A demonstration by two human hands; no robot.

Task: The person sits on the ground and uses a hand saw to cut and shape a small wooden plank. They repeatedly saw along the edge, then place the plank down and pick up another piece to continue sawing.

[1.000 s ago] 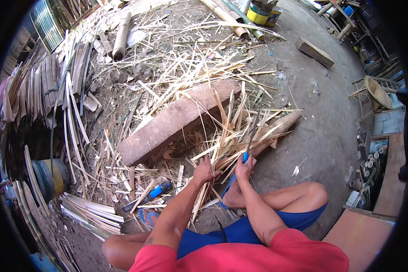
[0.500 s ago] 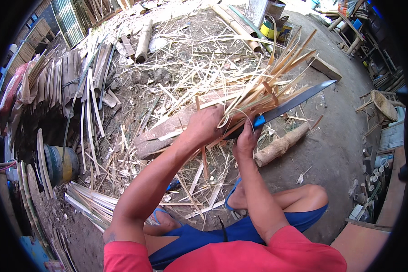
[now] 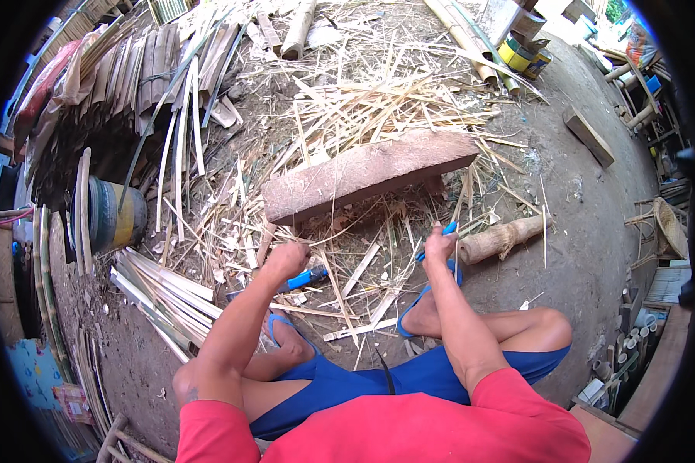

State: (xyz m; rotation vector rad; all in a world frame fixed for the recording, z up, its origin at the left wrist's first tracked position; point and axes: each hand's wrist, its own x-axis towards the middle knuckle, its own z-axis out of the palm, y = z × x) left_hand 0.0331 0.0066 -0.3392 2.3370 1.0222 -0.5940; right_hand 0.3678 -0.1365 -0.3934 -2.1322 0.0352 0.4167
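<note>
My right hand [image 3: 439, 245] is closed around the blue handle [image 3: 449, 228] of a knife, just in front of a thick wooden plank [image 3: 371, 174]. The knife's blade cannot be made out here. My left hand [image 3: 288, 260] is curled near the plank's left end, and whether anything thin is in its fingers I cannot tell. Close below it, a second blue-handled tool [image 3: 307, 278] lies on the ground among the scraps. Beyond the plank spreads a loose heap of pale bamboo strips [image 3: 378, 108].
A short log [image 3: 506, 238] lies right of my right hand, and a wooden block [image 3: 588, 137] farther right. Split bamboo slats [image 3: 166, 297] are piled at left, near a bucket [image 3: 116, 212]. Bamboo poles [image 3: 463, 38] and a yellow-banded can [image 3: 516, 54] are at the back.
My left hand has let go of a bundle of bamboo strips and moved left and nearer to me. My right hand, still on the knife, has lowered. The plank is now uncovered.
</note>
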